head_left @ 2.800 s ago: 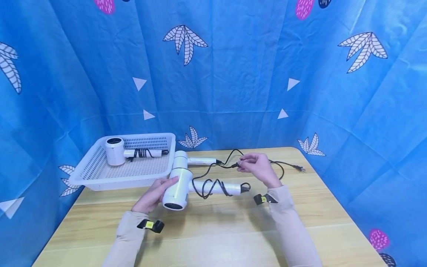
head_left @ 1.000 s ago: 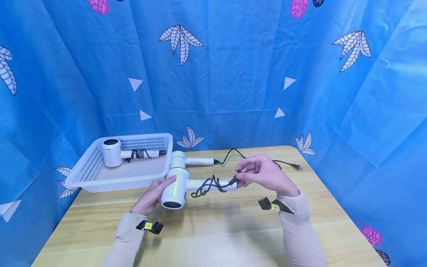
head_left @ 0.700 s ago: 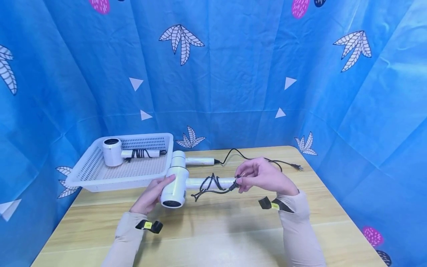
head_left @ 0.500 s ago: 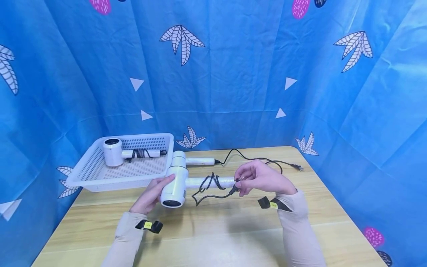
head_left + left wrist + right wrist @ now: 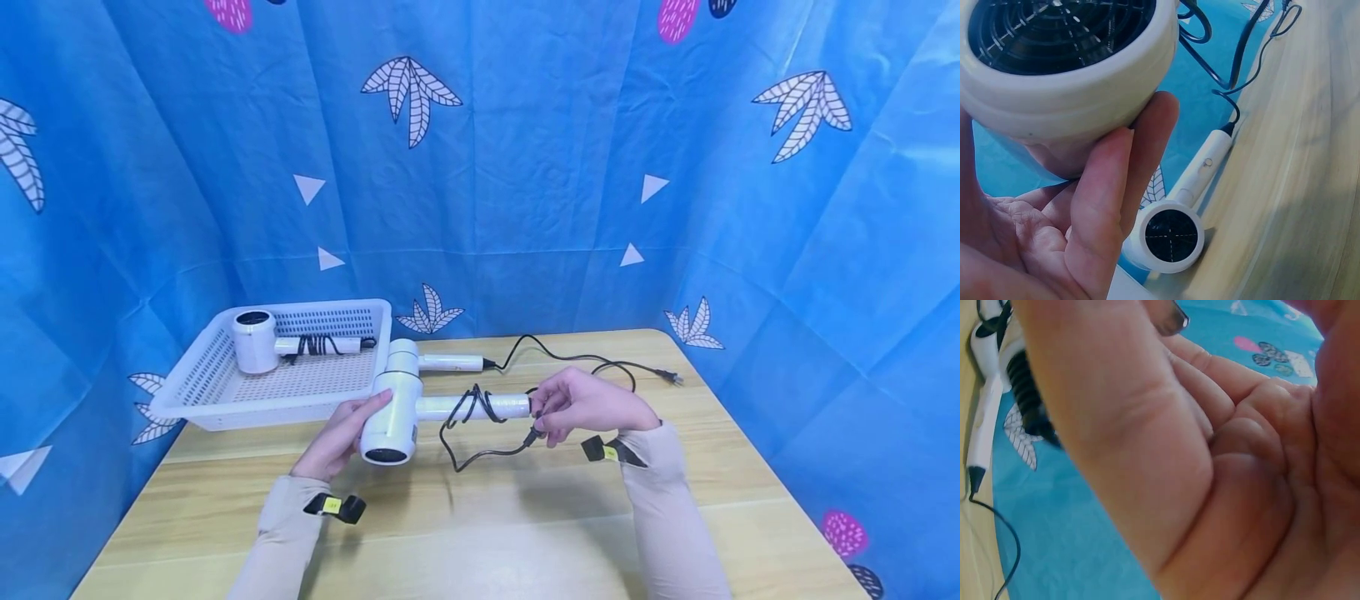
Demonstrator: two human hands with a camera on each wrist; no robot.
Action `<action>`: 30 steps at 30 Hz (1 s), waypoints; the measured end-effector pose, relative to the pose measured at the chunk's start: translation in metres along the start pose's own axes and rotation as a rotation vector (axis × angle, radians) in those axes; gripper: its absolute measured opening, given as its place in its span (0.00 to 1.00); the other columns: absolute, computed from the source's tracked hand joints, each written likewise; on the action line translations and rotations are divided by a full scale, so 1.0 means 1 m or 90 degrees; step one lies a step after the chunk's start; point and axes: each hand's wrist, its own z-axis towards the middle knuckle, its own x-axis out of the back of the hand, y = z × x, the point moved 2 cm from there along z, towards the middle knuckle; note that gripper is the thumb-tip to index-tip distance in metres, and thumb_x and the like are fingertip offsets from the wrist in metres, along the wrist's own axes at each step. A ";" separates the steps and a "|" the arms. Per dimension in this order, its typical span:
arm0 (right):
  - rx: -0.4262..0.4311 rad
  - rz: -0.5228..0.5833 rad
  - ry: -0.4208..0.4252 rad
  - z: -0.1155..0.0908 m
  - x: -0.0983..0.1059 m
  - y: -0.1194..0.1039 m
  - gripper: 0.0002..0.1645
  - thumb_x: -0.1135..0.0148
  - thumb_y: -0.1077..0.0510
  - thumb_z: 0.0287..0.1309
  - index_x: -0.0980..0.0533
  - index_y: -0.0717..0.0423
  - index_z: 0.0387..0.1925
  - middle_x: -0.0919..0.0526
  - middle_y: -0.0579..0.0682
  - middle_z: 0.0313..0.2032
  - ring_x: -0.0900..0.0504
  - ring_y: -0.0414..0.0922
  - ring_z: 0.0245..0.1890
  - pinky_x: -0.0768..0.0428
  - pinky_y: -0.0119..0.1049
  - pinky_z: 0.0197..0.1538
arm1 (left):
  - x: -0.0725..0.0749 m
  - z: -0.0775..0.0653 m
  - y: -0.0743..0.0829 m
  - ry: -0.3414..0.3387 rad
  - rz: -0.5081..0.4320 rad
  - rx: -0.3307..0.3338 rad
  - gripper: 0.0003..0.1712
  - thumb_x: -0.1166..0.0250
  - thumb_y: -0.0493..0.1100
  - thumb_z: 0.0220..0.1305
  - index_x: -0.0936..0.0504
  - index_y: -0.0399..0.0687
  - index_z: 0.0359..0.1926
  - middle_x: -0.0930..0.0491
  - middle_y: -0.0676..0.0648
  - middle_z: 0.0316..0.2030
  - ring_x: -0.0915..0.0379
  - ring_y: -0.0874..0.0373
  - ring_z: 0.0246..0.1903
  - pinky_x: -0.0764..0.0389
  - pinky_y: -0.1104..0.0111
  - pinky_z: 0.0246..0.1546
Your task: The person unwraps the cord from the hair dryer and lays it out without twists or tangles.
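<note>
My left hand [image 5: 339, 440] grips the head of a white hair dryer [image 5: 392, 421], raised over the table with its handle pointing right. The left wrist view shows its dark round grille [image 5: 1063, 34] close up, with the fingers [image 5: 1100, 206] curled about the casing. A black cord [image 5: 480, 454] winds loosely round the handle and sags below it in a wide loop. Beside the handle's end, my right hand [image 5: 596, 404] pinches the cord's plug [image 5: 534, 433] between thumb and fingers. In the right wrist view, fingers hide the plug, while the ribbed cord sleeve [image 5: 1025, 394] shows.
Behind the held one, a second white hair dryer [image 5: 452, 362] lies on the wooden table [image 5: 495, 533], its cord [image 5: 577, 358] running right to a plug [image 5: 667, 377]. A third, cord wrapped, sits in a white perforated basket [image 5: 270, 417] at left. Blue curtain surrounds the table.
From above and behind the handle, my right hand has brought the plug down to the handle's end, then slightly lower. The cord's free length has slackened into a wider loop. My left hand keeps its hold.
</note>
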 end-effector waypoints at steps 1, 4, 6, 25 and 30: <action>-0.003 0.000 0.000 0.001 0.000 0.002 0.14 0.32 0.62 0.63 0.21 0.69 0.44 0.10 0.66 0.36 0.09 0.51 0.30 0.10 0.50 0.39 | 0.000 0.000 0.000 0.001 -0.001 0.001 0.38 0.46 0.64 0.76 0.26 0.33 0.63 0.12 0.53 0.38 0.15 0.61 0.40 0.18 0.69 0.44; -0.015 -0.002 0.000 0.003 0.001 0.007 0.14 0.32 0.63 0.62 0.22 0.70 0.44 0.10 0.65 0.35 0.09 0.52 0.30 0.10 0.50 0.39 | 0.001 0.000 -0.001 0.002 -0.002 0.002 0.38 0.46 0.64 0.76 0.25 0.33 0.63 0.12 0.54 0.37 0.15 0.61 0.40 0.19 0.69 0.44; -0.024 -0.002 0.002 0.004 0.002 0.010 0.14 0.31 0.63 0.61 0.22 0.70 0.44 0.10 0.63 0.35 0.09 0.53 0.31 0.10 0.48 0.39 | 0.001 0.000 -0.001 0.003 -0.001 0.002 0.38 0.46 0.65 0.76 0.25 0.33 0.63 0.12 0.54 0.38 0.15 0.61 0.40 0.19 0.69 0.44; -0.057 0.015 0.039 0.004 0.024 0.042 0.17 0.34 0.64 0.62 0.23 0.74 0.48 0.11 0.69 0.40 0.08 0.52 0.33 0.10 0.50 0.44 | 0.003 -0.001 0.003 -0.002 0.008 0.007 0.41 0.46 0.66 0.75 0.29 0.33 0.67 0.12 0.52 0.42 0.16 0.60 0.42 0.20 0.67 0.47; -0.065 0.042 0.055 0.010 0.027 0.053 0.16 0.36 0.66 0.62 0.24 0.74 0.49 0.11 0.69 0.42 0.08 0.52 0.35 0.10 0.48 0.45 | 0.002 -0.003 0.005 -0.010 0.000 0.007 0.41 0.46 0.66 0.76 0.29 0.32 0.66 0.12 0.52 0.41 0.15 0.60 0.42 0.19 0.68 0.48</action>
